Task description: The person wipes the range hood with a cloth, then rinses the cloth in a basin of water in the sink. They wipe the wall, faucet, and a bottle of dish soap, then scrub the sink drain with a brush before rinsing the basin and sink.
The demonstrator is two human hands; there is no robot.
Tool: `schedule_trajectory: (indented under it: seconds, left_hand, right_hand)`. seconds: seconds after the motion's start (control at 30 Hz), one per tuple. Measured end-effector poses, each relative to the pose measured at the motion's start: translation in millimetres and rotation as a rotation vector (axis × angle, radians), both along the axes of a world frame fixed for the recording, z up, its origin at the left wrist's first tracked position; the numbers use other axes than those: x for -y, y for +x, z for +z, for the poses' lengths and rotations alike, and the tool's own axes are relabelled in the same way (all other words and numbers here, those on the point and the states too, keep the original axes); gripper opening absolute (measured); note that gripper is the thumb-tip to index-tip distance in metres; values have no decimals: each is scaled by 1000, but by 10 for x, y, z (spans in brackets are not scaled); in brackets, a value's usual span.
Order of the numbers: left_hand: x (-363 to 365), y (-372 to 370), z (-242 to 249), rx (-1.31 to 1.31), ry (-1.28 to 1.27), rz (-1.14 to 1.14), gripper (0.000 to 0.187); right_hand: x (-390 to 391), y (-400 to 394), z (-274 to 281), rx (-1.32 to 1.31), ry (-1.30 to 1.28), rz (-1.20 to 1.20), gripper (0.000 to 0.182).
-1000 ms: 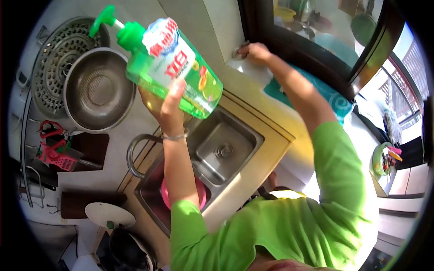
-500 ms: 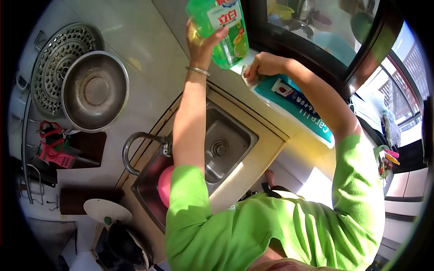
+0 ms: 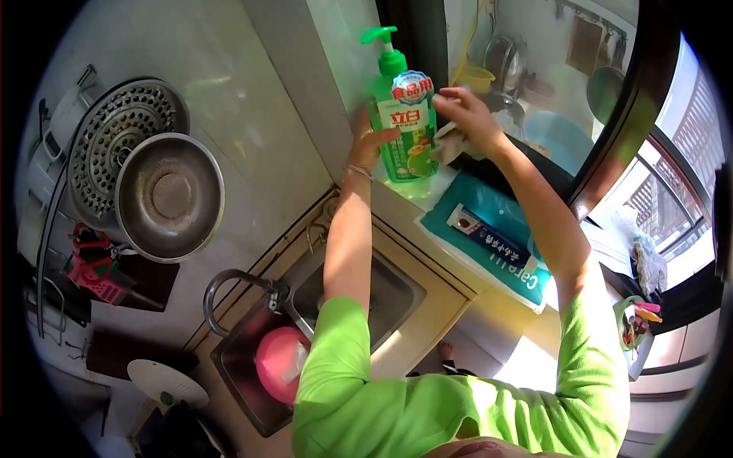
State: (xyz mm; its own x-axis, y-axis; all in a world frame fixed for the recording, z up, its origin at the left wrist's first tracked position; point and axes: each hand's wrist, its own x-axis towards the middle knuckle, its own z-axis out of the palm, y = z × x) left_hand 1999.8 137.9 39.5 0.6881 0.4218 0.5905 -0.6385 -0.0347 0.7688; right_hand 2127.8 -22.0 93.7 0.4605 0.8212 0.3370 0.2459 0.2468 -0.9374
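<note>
Bottle upright at the window ledge

The green bottle point(image 3: 405, 130) is clasped by the left hand point(image 3: 369, 141), upright at the narrow ledge point(image 3: 421, 197), with little room left beside the dark window frame point(image 3: 420, 42). The right hand point(image 3: 469, 118) is placed just beside the bottle, above a cloth point(image 3: 452, 143); whether the cloth is gripped cannot be told. Between bottle and teal packet point(image 3: 481, 198), a bare strip is left; the ledge's outer edge is reached by the packet.

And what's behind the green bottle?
The left hand grips the green bottle; its fingers behind are mostly covered. A dark window frame shows beyond; whatever lies directly behind is hidden.
</note>
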Motion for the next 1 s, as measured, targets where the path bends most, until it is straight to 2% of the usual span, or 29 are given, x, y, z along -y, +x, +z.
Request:
schedule_trajectory:
  seconds: [0.07, 0.1, 0.13, 0.23, 0.3, 0.37, 0.47, 0.53, 0.57, 0.6, 0.67, 0.7, 0.8, 0.83, 0.87, 0.93, 1.0]
  left_hand:
    - [-30, 75, -33, -47, -66, -160, 69]
    - [-42, 103, -50, -76, -76, -166, 71]
    - [-63, 127, -64, -60, -72, -154, 71]
    - [-82, 129, -132, -60, -95, -168, 72]
    - [-83, 92, -119, -79, -30, -116, 71]
    - [-47, 21, -68, -104, 32, -59, 70]
    - [52, -74, -30, -107, 26, 56, 65]
    - [82, -78, -118, -64, 71, 306, 59]
    - [91, -42, -211, 11, 100, 466, 49]
    - [157, -102, -189, 12, 92, 473, 49]
    - [309, -238, -189, -261, 240, 844, 44]
    - [345, -251, -247, -249, 307, 946, 39]
    - [415, -398, -391, -299, 236, 912, 39]
    - [400, -438, -511, -234, 184, 887, 37]
    - [411, -484, -634, -229, 176, 883, 37]
    - [431, -594, -791, -212, 41, 854, 33]
    - [580, -831, -767, -245, 62, 883, 30]
  right_hand:
    - [-65, 12, -70, 1, -122, 286, 68]
    - [-171, 57, -122, 188, -160, 316, 69]
    - [-225, 76, -220, 220, -84, 307, 66]
    - [-272, 50, -322, 187, -82, 270, 64]
    - [-269, 4, -402, 338, -72, 27, 63]
    - [-265, -38, -459, 284, -102, -28, 62]
    - [-313, -144, -491, 221, -89, -108, 60]
    - [-298, -280, -406, 181, -69, -148, 61]
    - [-376, -248, -480, 243, -57, -201, 62]
    - [-440, -250, -513, 247, -63, -194, 62]
    - [-505, -306, -534, 392, -42, -348, 65]
    - [-488, -342, -508, 344, -95, -325, 69]
    - [-288, -520, -372, 274, -33, -298, 75]
    - [-302, -468, -429, 384, -97, -537, 79]
    - [-280, -475, -448, 470, 59, -603, 71]
    - [-194, -818, -93, 316, 147, -395, 51]
    - [-408, -1012, 269, 843, 466, -433, 27]
